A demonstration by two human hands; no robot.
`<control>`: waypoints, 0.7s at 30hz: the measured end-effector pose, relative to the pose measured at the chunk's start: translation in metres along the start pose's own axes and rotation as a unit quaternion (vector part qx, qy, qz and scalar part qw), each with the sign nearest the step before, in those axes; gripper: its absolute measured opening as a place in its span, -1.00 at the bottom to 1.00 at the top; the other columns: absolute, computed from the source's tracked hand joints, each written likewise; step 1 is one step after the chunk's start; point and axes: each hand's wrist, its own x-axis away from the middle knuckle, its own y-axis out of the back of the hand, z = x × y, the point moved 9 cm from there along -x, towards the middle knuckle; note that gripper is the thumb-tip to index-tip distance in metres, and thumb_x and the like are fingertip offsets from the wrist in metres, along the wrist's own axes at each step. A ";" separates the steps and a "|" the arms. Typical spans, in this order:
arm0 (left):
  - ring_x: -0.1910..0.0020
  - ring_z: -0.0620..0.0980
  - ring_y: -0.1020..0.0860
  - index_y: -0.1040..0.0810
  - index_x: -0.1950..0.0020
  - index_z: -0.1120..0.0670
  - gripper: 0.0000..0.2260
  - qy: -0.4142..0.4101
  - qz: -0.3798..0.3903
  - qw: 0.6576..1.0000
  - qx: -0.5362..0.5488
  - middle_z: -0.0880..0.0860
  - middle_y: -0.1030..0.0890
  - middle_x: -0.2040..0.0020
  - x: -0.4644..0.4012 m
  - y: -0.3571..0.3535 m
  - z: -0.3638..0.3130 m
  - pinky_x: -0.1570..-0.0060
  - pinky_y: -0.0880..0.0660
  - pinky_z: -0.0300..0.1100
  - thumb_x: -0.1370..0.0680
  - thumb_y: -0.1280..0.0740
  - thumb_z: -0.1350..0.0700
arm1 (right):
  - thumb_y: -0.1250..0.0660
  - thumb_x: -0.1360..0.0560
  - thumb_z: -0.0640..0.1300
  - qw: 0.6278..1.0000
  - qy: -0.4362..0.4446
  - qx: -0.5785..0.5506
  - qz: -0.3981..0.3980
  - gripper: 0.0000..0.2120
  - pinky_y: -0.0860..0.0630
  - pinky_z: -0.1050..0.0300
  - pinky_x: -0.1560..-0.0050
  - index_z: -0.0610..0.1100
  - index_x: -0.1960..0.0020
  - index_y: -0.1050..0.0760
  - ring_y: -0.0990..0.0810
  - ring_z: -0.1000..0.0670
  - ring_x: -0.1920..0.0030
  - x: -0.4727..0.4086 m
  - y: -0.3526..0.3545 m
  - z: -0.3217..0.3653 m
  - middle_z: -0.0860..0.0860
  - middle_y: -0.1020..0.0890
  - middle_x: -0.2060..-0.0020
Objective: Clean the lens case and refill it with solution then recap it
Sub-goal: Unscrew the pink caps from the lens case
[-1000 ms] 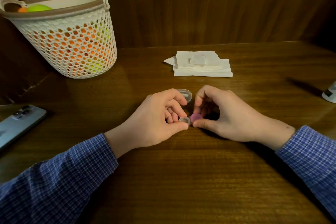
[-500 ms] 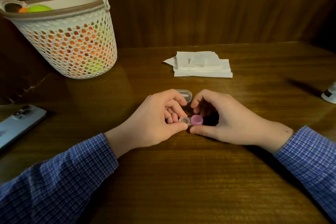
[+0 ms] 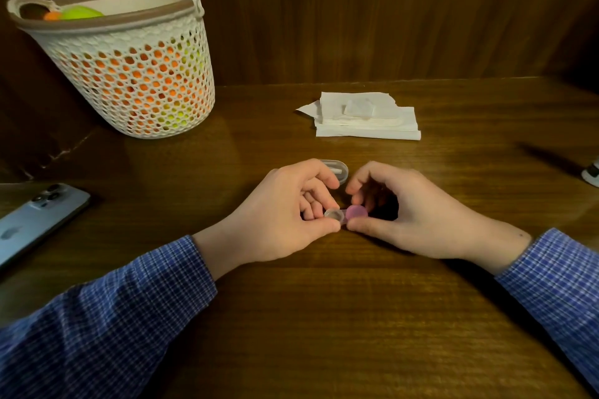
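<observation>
While the lens case (image 3: pixel 340 215) sits low over the wooden table (image 3: pixel 324 317), pinched between both hands, the job looks to be near its end or only just starting; the view cannot settle which. The left hand (image 3: pixel 285 220) grips the clear end between thumb and fingers, and the right hand (image 3: pixel 411 214) has its thumb and curled fingers around the pink cap (image 3: pixel 356 212), which sits on its well. The clear side appears capped too, though that is hard to confirm. Whether solution is inside cannot be seen.

Just behind the left fingers lies a clear oval container (image 3: pixel 337 168). Farther back rests a stack of folded tissues (image 3: pixel 366 118), likely for wiping. A bottle (image 3: pixel 591 173), perhaps the solution, shows only partly at the right edge. A mesh basket (image 3: pixel 129 74) and a phone (image 3: pixel 35 220) stand well apart on the left, and nothing blocks the hands.
</observation>
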 end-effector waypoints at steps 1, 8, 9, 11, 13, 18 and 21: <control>0.17 -0.07 -0.69 -0.55 -0.27 -0.01 -0.57 0.000 0.000 1.000 0.001 -0.09 -0.70 0.06 0.000 0.000 0.000 0.20 -0.66 -0.21 -0.46 -0.59 0.17 | -0.52 -0.47 0.01 1.000 0.003 -0.009 0.006 -0.71 -0.63 0.15 0.01 0.13 -0.13 -0.51 -0.64 0.10 0.01 0.000 -0.001 0.000 0.17 -0.64 0.06; 0.18 -0.06 -0.68 -0.55 -0.27 0.00 -0.58 -0.005 0.001 1.000 0.002 -0.07 -0.70 0.06 0.000 0.000 0.000 0.20 -0.65 -0.21 -0.47 -0.59 0.19 | -0.55 -0.45 -0.02 1.000 0.007 -0.025 0.014 -0.67 -0.61 0.15 -0.03 0.07 -0.17 -0.54 -0.63 0.07 -0.05 0.001 0.000 0.000 0.17 -0.64 -0.02; 0.18 -0.07 -0.68 -0.55 -0.27 0.00 -0.58 -0.005 0.001 1.000 0.001 -0.08 -0.70 0.06 0.000 0.000 0.000 0.20 -0.65 -0.22 -0.47 -0.59 0.18 | -0.54 -0.43 0.05 1.000 0.002 -0.012 0.008 -0.65 -0.61 0.18 -0.01 0.08 -0.16 -0.54 -0.63 0.09 -0.04 0.001 0.000 -0.001 0.19 -0.63 -0.01; 0.18 -0.07 -0.68 -0.55 -0.27 -0.01 -0.58 -0.006 0.000 1.000 0.001 -0.09 -0.70 0.06 0.000 0.000 0.001 0.20 -0.65 -0.22 -0.47 -0.59 0.18 | -0.52 -0.40 0.15 1.000 -0.005 0.008 -0.005 -0.65 -0.61 0.20 0.03 0.10 -0.13 -0.55 -0.62 0.12 -0.01 0.000 0.002 -0.001 0.21 -0.63 0.03; 0.18 -0.08 -0.69 -0.55 -0.27 -0.02 -0.57 -0.006 0.001 1.000 0.002 -0.09 -0.71 0.06 -0.001 -0.001 0.001 0.20 -0.65 -0.22 -0.47 -0.59 0.17 | -0.51 -0.41 0.13 1.000 -0.003 0.009 -0.008 -0.72 -0.61 0.17 0.05 0.10 -0.08 -0.58 -0.63 0.11 0.02 0.000 0.003 0.000 0.20 -0.65 0.08; 0.18 -0.06 -0.69 -0.55 -0.26 -0.04 -0.57 -0.007 0.003 1.000 0.007 -0.13 -0.71 0.04 -0.001 -0.001 0.002 0.21 -0.66 -0.22 -0.46 -0.59 0.17 | -0.52 -0.48 -0.12 0.999 0.011 -0.028 0.013 -0.76 -0.62 0.19 -0.01 0.06 -0.11 -0.59 -0.66 0.06 -0.02 0.002 0.000 0.001 0.18 -0.67 0.03; 0.18 -0.06 -0.69 -0.55 -0.26 -0.05 -0.57 -0.004 0.002 1.000 0.007 -0.13 -0.70 0.04 -0.001 -0.001 0.004 0.20 -0.66 -0.20 -0.46 -0.59 0.17 | -0.54 -0.45 -0.07 1.000 0.009 -0.020 0.008 -0.70 -0.60 0.23 -0.01 0.08 -0.15 -0.58 -0.64 0.09 -0.04 0.002 0.001 0.001 0.20 -0.65 0.00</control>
